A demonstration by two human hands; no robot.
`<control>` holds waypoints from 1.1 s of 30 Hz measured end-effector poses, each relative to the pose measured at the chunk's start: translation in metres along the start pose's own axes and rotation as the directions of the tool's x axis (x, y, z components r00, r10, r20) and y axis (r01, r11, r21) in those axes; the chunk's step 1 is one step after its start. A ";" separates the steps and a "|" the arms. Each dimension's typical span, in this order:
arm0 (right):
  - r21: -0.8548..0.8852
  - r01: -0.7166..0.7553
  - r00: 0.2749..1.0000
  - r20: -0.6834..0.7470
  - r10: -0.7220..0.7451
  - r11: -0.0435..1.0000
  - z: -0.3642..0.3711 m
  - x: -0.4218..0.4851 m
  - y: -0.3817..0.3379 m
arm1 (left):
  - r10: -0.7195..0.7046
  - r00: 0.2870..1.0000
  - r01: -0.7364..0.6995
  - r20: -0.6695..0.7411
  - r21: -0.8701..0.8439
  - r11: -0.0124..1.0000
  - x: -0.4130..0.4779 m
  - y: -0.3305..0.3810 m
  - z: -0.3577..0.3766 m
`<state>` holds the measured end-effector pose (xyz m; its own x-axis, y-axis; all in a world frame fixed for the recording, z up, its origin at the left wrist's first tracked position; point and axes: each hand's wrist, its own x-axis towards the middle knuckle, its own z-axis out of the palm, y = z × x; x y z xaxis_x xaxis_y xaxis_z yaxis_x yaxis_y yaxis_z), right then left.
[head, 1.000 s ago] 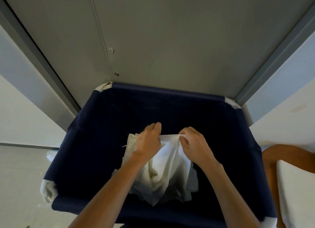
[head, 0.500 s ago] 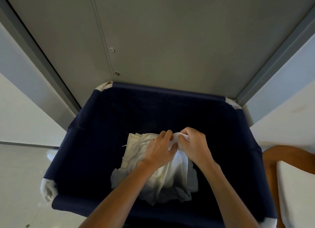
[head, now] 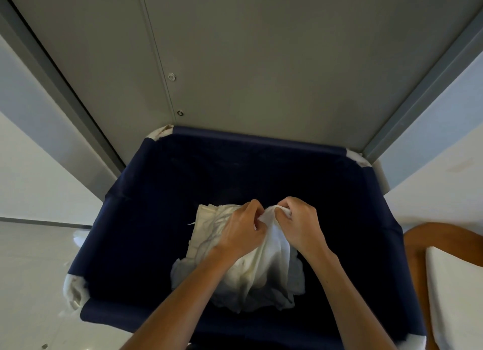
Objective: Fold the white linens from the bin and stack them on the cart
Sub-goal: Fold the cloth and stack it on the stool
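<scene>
A deep navy fabric bin (head: pixel 146 219) fills the lower middle of the head view. Inside it hangs a crumpled white linen (head: pixel 264 274), lifted off a cream-coloured cloth (head: pixel 206 229) lying further left in the bin. My left hand (head: pixel 243 229) and my right hand (head: pixel 298 221) are close together over the bin's middle. Both pinch the top edge of the white linen, fingers curled round the fabric, and the rest of it drapes down between my forearms.
A grey metal panel (head: pixel 261 62) rises straight behind the bin. Pale floor (head: pixel 34 271) lies to the left. At the right edge a wooden surface (head: pixel 418 245) carries a white folded piece (head: pixel 454 292).
My left hand slid right along the linen's top edge until it met my right hand. The cream cloth on the left came into fuller view.
</scene>
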<state>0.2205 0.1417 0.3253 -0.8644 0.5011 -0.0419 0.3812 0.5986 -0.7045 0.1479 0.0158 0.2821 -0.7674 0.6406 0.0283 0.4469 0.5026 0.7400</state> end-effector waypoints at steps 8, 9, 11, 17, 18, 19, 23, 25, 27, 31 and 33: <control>0.031 0.006 1.000 0.026 -0.007 1.000 0.001 0.000 -0.004 | 0.043 0.999 -0.043 0.008 0.028 0.999 0.003 0.004 0.015; 0.014 0.013 0.999 0.033 -0.013 1.000 0.001 0.000 -0.004 | 0.035 0.999 -0.036 0.005 0.050 0.998 0.003 0.004 0.016; 0.003 0.025 0.999 0.044 -0.025 1.000 0.001 -0.001 -0.003 | 0.015 1.000 -0.015 -0.004 0.088 0.996 0.003 0.005 0.016; -0.033 0.105 0.993 0.051 -0.103 0.994 -0.001 -0.003 -0.003 | -0.068 0.995 0.082 -0.068 0.229 0.970 0.007 0.008 0.013; -0.058 0.120 0.992 0.050 -0.118 0.991 -0.001 -0.003 -0.004 | -0.083 0.994 0.098 -0.069 0.241 0.966 0.008 0.008 0.012; -0.082 0.133 0.991 0.047 -0.129 0.988 -0.002 -0.004 -0.004 | -0.101 0.993 0.115 -0.066 0.252 0.961 0.009 0.008 0.010; -0.120 0.153 0.988 -0.008 -0.155 0.981 -0.004 -0.005 0.001 | -0.162 0.984 0.176 -0.072 0.267 0.948 0.011 0.004 0.005; -0.114 0.152 0.986 -0.048 -0.159 0.982 -0.006 -0.006 0.002 | -0.171 0.982 0.187 -0.081 0.275 0.943 0.012 0.001 0.002; -0.111 0.159 0.983 -0.078 -0.168 0.981 -0.008 -0.007 0.001 | -0.174 0.981 0.193 -0.089 0.288 0.938 0.014 -0.004 0.000; -0.088 0.169 0.971 -0.159 -0.181 0.982 -0.016 -0.008 -0.001 | -0.212 0.974 0.225 -0.075 0.309 0.924 0.016 -0.017 -0.003; -0.074 0.172 0.960 -0.212 -0.184 0.982 -0.021 -0.007 0.000 | -0.248 0.968 0.251 -0.049 0.302 0.920 0.015 -0.024 -0.007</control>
<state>0.2333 0.1514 0.3402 -0.8304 0.5030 0.2395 0.2501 0.7207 -0.6466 0.1224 0.0092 0.2696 -0.8757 0.4669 -0.1230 0.3573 0.7981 0.4852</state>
